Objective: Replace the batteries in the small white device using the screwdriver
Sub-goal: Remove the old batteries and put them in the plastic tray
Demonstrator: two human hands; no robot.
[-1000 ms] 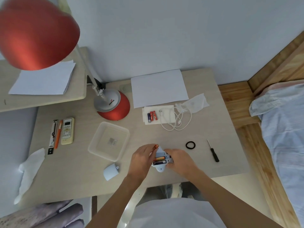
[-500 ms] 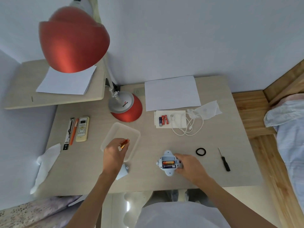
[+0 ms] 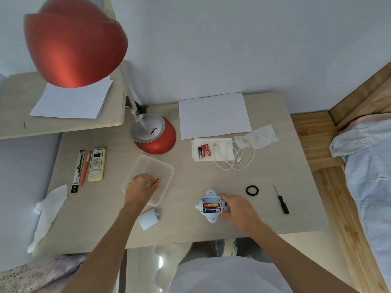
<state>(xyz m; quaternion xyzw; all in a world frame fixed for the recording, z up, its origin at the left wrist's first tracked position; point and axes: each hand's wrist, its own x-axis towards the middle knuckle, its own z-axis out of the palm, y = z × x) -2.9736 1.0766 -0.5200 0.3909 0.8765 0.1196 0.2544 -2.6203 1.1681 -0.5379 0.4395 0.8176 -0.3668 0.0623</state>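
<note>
The small white device (image 3: 209,216) lies on the desk near the front edge with its battery bay open; two batteries sit inside, one slot looks vacant. My right hand (image 3: 238,209) grips its right side. My left hand (image 3: 140,187) pinches an orange battery (image 3: 156,182) over the clear plastic tray (image 3: 167,168). The device's white cover (image 3: 148,218) lies left of the device. Three spare batteries (image 3: 203,150) rest on a paper slip farther back. The black-handled screwdriver (image 3: 281,200) lies at the right, untouched.
A red desk lamp (image 3: 154,136) stands at the back left, its shade high above. A white sheet (image 3: 213,115), a cable (image 3: 234,157), a black ring (image 3: 252,190), a remote (image 3: 97,164), pens and a tissue (image 3: 48,212) share the desk. A bed lies to the right.
My left hand pulled an orange battery out of the device and carried it left to the clear tray. My right hand stayed on the device.
</note>
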